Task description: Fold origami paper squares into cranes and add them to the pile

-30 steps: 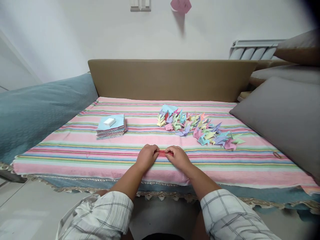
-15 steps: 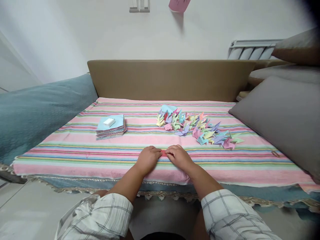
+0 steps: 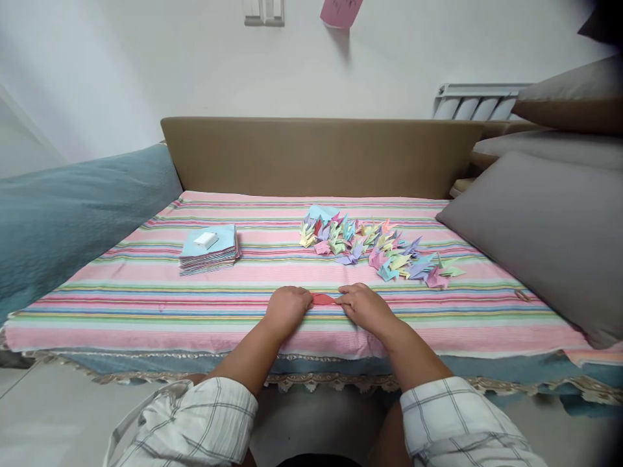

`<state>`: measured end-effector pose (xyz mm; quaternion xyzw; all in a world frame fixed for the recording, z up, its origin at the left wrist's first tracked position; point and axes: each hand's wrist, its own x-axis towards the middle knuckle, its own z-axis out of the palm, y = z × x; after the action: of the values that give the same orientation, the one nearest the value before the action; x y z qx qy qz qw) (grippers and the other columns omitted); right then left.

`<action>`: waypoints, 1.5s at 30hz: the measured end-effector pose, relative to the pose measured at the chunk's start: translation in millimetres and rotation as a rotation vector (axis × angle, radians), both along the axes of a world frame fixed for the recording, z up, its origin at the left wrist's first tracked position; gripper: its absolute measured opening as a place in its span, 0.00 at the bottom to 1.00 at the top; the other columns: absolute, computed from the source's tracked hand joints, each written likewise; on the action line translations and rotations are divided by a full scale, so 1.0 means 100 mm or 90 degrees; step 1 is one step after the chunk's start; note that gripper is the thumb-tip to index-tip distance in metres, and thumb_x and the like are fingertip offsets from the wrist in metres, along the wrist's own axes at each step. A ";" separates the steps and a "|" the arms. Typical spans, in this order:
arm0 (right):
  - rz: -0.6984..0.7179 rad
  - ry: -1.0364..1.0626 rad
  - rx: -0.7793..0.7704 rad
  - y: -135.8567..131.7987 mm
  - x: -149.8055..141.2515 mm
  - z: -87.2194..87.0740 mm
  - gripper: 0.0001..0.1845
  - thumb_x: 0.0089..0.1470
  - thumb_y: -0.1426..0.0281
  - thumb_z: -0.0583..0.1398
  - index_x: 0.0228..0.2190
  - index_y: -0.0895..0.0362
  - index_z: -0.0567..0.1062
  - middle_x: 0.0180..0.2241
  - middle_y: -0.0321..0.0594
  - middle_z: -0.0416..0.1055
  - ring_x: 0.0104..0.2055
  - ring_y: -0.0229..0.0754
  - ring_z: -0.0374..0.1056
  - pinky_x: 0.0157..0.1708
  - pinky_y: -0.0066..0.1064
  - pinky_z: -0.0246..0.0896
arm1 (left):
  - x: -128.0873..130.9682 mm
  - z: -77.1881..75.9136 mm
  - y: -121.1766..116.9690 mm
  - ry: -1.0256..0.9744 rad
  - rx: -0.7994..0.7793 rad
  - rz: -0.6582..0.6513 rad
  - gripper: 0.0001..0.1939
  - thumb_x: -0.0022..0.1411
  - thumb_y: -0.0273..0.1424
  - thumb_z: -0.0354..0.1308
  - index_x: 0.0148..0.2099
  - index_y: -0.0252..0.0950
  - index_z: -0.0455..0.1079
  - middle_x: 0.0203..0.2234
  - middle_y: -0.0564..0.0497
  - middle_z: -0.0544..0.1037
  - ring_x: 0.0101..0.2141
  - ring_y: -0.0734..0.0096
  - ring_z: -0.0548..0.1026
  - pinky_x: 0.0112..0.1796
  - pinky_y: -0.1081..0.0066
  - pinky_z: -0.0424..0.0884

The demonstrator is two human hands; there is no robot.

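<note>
A small folded piece of red paper point(image 3: 323, 299) lies low over the striped cloth, stretched between my two hands. My left hand point(image 3: 289, 305) is closed on its left end, fingertips pressed together. At the paper's right tip, the thumb and fingers of my right hand point(image 3: 365, 307) pinch it. Beyond my right hand spreads a heap of folded paper cranes point(image 3: 360, 243) in many colours. To the far left sits a stack of square paper sheets point(image 3: 209, 251) with a white block point(image 3: 205, 240) on top.
The striped cloth point(image 3: 121, 311) covers a seat with a brown backrest point(image 3: 311, 155). A blue armrest point(image 3: 87, 207) bounds the left, grey cushions point(image 3: 535, 240) the right. A small brown object point(image 3: 522, 296) lies near the cushion. A light blue sheet point(image 3: 322, 213) is behind the cranes.
My right hand has moved slightly right, away from my left, so more of the red paper shows between them. The whole view has shifted a little.
</note>
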<state>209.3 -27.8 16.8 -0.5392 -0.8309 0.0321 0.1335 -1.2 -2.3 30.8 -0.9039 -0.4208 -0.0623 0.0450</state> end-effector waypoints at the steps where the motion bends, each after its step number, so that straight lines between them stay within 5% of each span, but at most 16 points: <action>1: -0.010 0.006 0.001 -0.01 0.02 0.01 0.16 0.51 0.76 0.54 0.37 0.52 0.78 0.44 0.41 0.72 0.45 0.45 0.65 0.46 0.34 0.57 | 0.01 0.00 -0.01 0.007 0.004 0.001 0.10 0.61 0.32 0.51 0.32 0.33 0.71 0.29 0.45 0.77 0.32 0.65 0.74 0.32 0.69 0.63; 10: -0.104 0.200 -0.040 0.00 0.01 -0.01 0.15 0.50 0.75 0.53 0.36 0.55 0.76 0.39 0.40 0.73 0.42 0.41 0.67 0.42 0.30 0.59 | 0.06 -0.11 -0.05 -0.001 0.076 0.025 0.09 0.60 0.27 0.49 0.36 0.33 0.71 0.29 0.45 0.76 0.30 0.62 0.74 0.31 0.67 0.64; 17: -0.084 0.321 -0.034 0.00 -0.05 -0.05 0.17 0.46 0.72 0.58 0.41 0.57 0.72 0.41 0.43 0.71 0.41 0.43 0.66 0.42 0.33 0.59 | 0.04 -0.11 0.02 -0.012 0.049 0.027 0.10 0.59 0.27 0.51 0.41 0.36 0.72 0.30 0.45 0.77 0.33 0.62 0.74 0.34 0.67 0.65; 21: -0.152 0.507 -0.092 0.04 -0.06 -0.10 0.19 0.44 0.73 0.57 0.42 0.57 0.69 0.39 0.42 0.70 0.37 0.40 0.67 0.39 0.33 0.61 | 0.02 -0.10 0.05 -0.160 0.018 0.068 0.12 0.60 0.31 0.50 0.41 0.38 0.73 0.33 0.45 0.78 0.35 0.62 0.74 0.37 0.67 0.65; 23: -0.183 0.632 -0.131 0.05 -0.11 -0.13 0.17 0.43 0.74 0.57 0.40 0.57 0.69 0.36 0.40 0.70 0.34 0.38 0.67 0.37 0.32 0.62 | 0.05 -0.10 0.04 -0.342 -0.054 0.130 0.12 0.59 0.33 0.51 0.41 0.39 0.74 0.33 0.47 0.78 0.34 0.64 0.74 0.36 0.68 0.65; 26: -0.172 0.826 -0.240 0.02 -0.25 -0.12 0.15 0.40 0.71 0.60 0.35 0.56 0.69 0.32 0.38 0.69 0.29 0.36 0.66 0.29 0.29 0.63 | 0.15 -0.08 -0.02 -0.716 -0.298 0.203 0.12 0.53 0.37 0.57 0.36 0.36 0.74 0.27 0.49 0.78 0.28 0.69 0.74 0.30 0.72 0.66; 30: -0.073 0.975 -0.310 -0.07 -0.45 -0.06 0.16 0.42 0.63 0.63 0.34 0.57 0.71 0.29 0.36 0.71 0.28 0.34 0.66 0.29 0.27 0.63 | 0.29 -0.03 -0.16 -1.071 -0.616 0.175 0.13 0.43 0.37 0.66 0.29 0.33 0.72 0.22 0.52 0.77 0.22 0.75 0.71 0.28 0.74 0.67; 45: -0.110 0.911 -0.161 -0.09 -0.50 -0.05 0.13 0.42 0.61 0.63 0.26 0.58 0.74 0.24 0.36 0.73 0.26 0.36 0.66 0.28 0.28 0.63 | 0.33 -0.02 -0.25 -1.145 -0.749 0.191 0.15 0.36 0.33 0.71 0.25 0.30 0.70 0.20 0.53 0.75 0.22 0.77 0.72 0.30 0.75 0.70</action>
<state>158.8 -36.4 11.6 -0.4611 -0.4845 0.4619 0.5825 31.8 -27.8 29.2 -0.3462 -0.3700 -0.4846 -0.7131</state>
